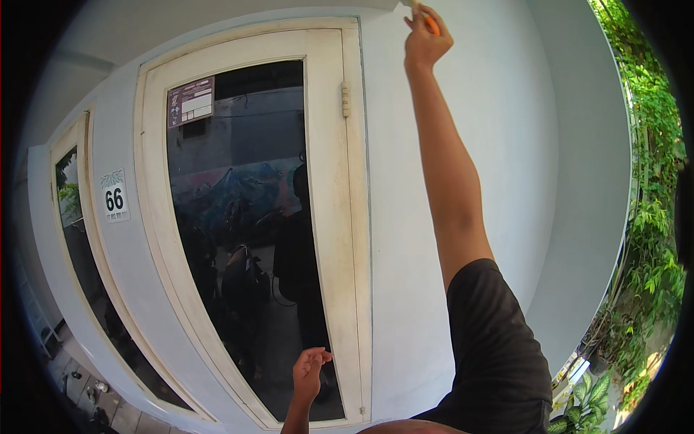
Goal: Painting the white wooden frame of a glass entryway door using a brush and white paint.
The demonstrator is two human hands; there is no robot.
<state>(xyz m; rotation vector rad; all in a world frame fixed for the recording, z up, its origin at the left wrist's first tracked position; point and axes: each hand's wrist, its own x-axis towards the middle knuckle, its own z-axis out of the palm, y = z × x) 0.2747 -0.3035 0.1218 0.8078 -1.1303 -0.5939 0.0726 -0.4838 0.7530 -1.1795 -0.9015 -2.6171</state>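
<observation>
My right hand (429, 37) is raised high at the top of the view, its fingers closed around an orange-handled tool (432, 26). The tool has a pale yellowish part and runs up toward the upper picture edge, so its kind cannot be made out. Close by is the pale wall (463, 217), just under the edge of the ceiling. Low in the middle, my left hand (309, 367) hangs in front of the dark door glass (246, 181). Its fingers are loosely bent, slightly apart, with nothing seen in them.
A cream door frame (329, 217) with a hinge (345, 99) stands left of my right arm. Farther left are a number plate (114, 195) and a narrow window (87, 253). Green climbing plants (643, 217) line the right side. Tiled floor (123, 412) shows at lower left.
</observation>
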